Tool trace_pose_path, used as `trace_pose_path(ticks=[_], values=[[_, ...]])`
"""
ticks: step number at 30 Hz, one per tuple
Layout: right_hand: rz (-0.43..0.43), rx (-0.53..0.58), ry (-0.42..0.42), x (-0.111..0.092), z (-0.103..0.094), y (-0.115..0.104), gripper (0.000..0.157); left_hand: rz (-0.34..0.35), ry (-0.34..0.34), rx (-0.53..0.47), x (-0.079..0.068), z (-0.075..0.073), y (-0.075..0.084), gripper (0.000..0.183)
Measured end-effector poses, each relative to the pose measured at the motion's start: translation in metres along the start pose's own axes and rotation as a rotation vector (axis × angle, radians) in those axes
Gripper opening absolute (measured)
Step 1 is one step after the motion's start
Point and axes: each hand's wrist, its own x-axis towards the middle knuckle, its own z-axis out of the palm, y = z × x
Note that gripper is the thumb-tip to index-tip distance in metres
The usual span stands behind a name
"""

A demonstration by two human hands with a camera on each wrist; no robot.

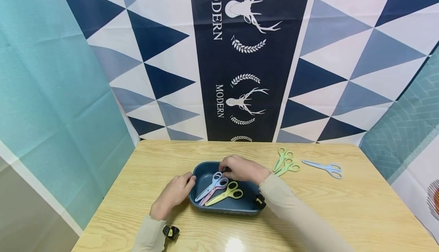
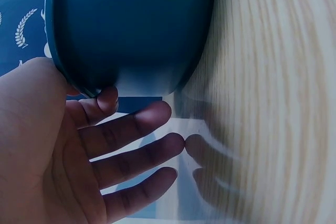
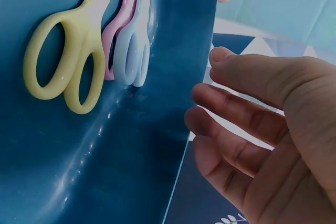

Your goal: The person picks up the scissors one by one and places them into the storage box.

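Observation:
A dark blue plastic bin sits on the table. Inside it lie yellow scissors, pink scissors and light blue scissors, side by side with blades toward the near left. At the bin's left end, my left hand pinches the rim between thumb and index finger; its other fingers are spread beside the outer wall in the left wrist view. My right hand is at the far rim, holding nothing. Its loosely bent fingertips lie right at the bin's edge, past the scissors' handles.
Right of the bin, two green scissors lie close together on the wooden table, with another light blue pair further right. A patterned cloth hangs behind the table. Each sleeve carries a small black wrist device.

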Motion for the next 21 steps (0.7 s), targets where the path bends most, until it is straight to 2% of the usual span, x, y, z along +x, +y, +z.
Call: trace_pose_path(ticks=[8, 16, 21], values=[[0.002, -0.01, -0.001, -0.007, -0.002, 0.002, 0.015, 0.001, -0.003, -0.001, -0.001, 0.0, 0.0, 0.028], [0.072, 0.018, 0.008, -0.013, -0.005, 0.005, 0.021, 0.003, -0.005, 0.002, 0.0, -0.001, 0.0, 0.028], [0.086, 0.024, 0.021, -0.017, -0.005, 0.009, 0.023, 0.0, -0.002, -0.001, -0.001, -0.001, 0.0, 0.028]])
